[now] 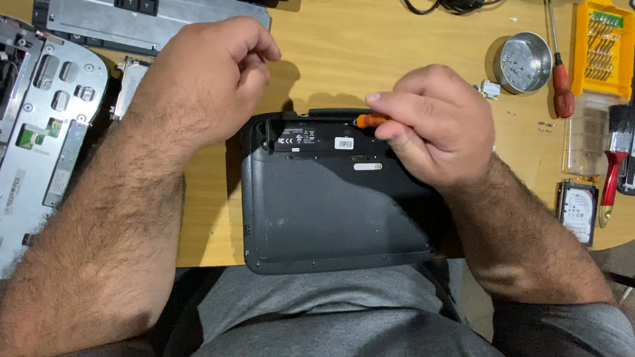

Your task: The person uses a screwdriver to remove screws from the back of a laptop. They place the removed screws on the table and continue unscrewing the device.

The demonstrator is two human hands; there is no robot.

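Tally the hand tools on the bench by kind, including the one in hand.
Screwdrivers: 2, one orange-handled in the right hand at the black device, one red-handled screwdriver lying by the round metal tin
Brushes: 1, red-handled brush
Bit sets: 1, yellow bit case
Total: 4

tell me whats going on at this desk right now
A person sits at a wooden table with a small dark laptop lying underside up at its near edge. The right hand grips an orange-handled screwdriver at the laptop's far edge. The left hand hovers curled above the far left corner, holding nothing visible. A stripped metal chassis lies to the left; a round metal tin and yellow bit case sit to the right.
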